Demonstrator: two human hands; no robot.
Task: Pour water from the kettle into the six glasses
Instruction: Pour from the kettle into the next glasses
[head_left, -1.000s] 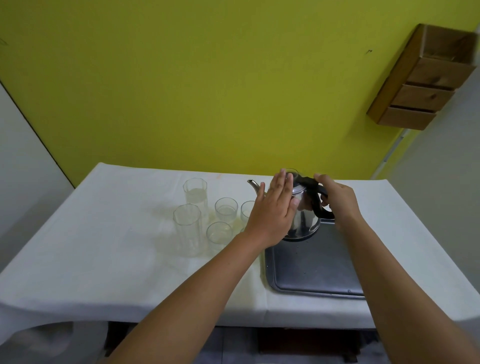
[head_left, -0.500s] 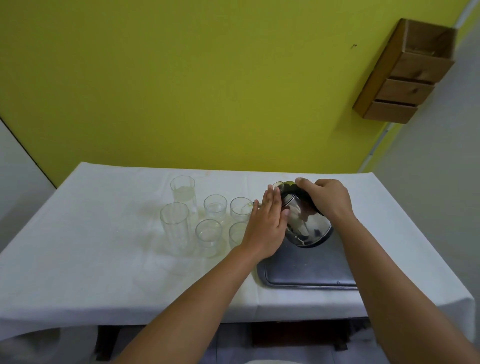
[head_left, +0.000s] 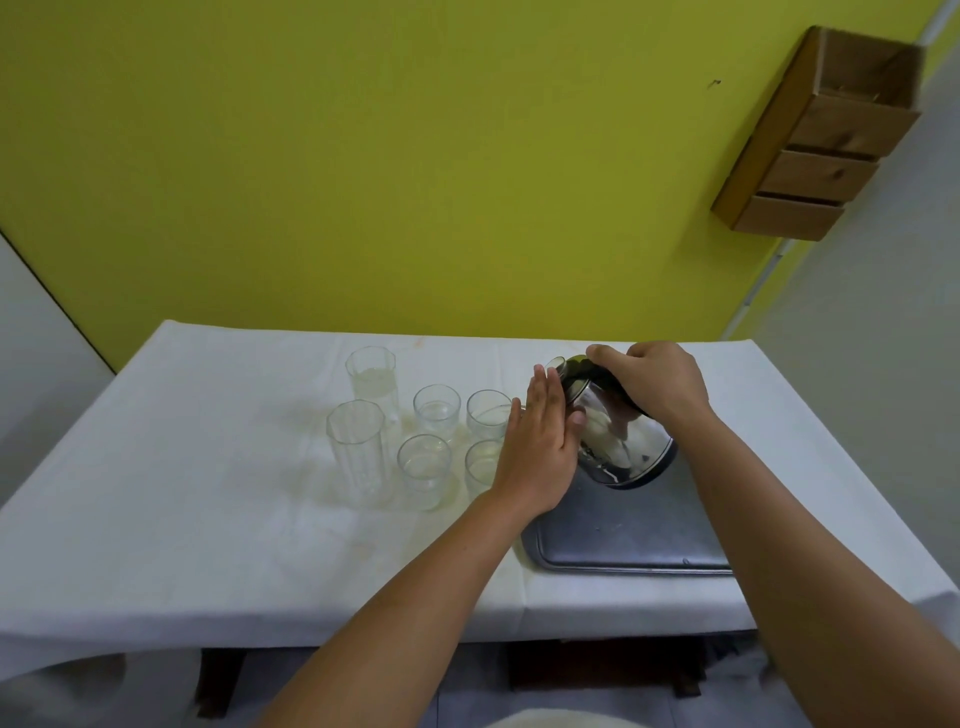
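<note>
Right hand (head_left: 657, 384) clenched on the black handle of a shiny steel kettle (head_left: 621, 441), tipped leftward above a metal tray (head_left: 623, 540). Left hand (head_left: 537, 447) flat and released, pressed against the kettle's side. Just left of that hand, six glasses (head_left: 436, 410) clustered on white cloth.
</note>
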